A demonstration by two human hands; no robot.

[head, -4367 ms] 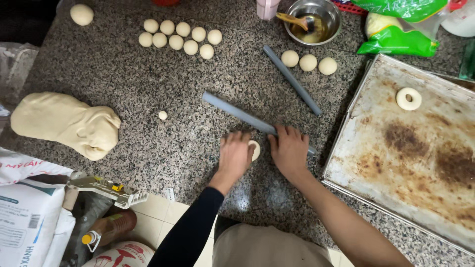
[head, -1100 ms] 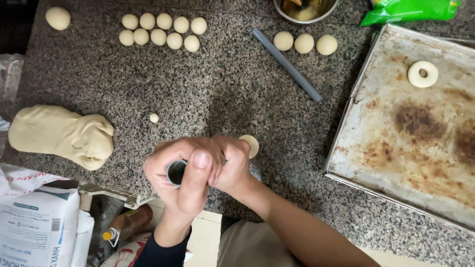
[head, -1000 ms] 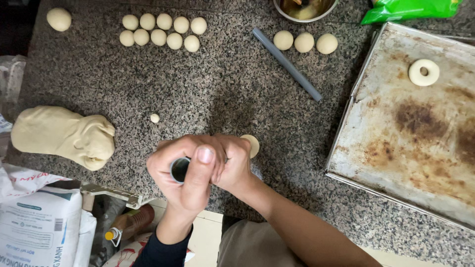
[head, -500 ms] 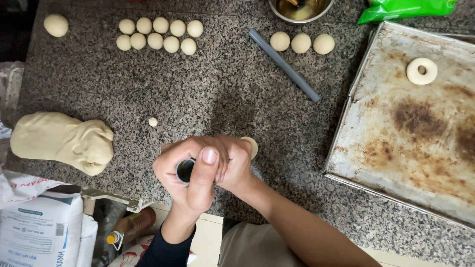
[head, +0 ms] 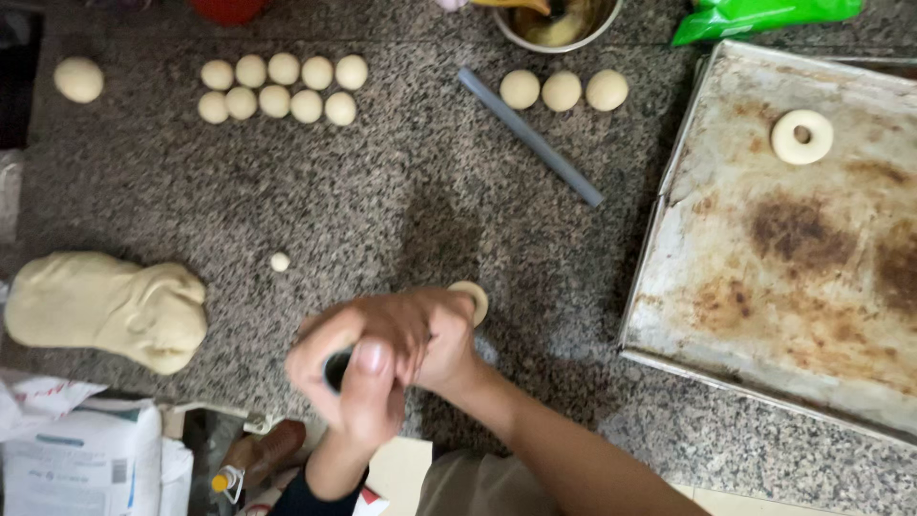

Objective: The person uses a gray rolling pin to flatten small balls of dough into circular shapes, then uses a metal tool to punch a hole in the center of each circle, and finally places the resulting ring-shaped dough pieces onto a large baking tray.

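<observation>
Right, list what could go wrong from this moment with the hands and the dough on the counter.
1. The left hand and right hand grip a dark tube close to the flattened dough disc; a slip could squash it.
2. The grey rod lies slanted beside three dough balls and might roll into them.
3. The big dough lump sits uncovered near the counter edge and may dry out.

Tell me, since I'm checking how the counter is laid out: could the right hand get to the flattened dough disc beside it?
Probably yes. The flattened dough disc lies on the counter right by the right hand, nothing between them, though that hand is busy gripping a dark tube with the left hand.
</observation>
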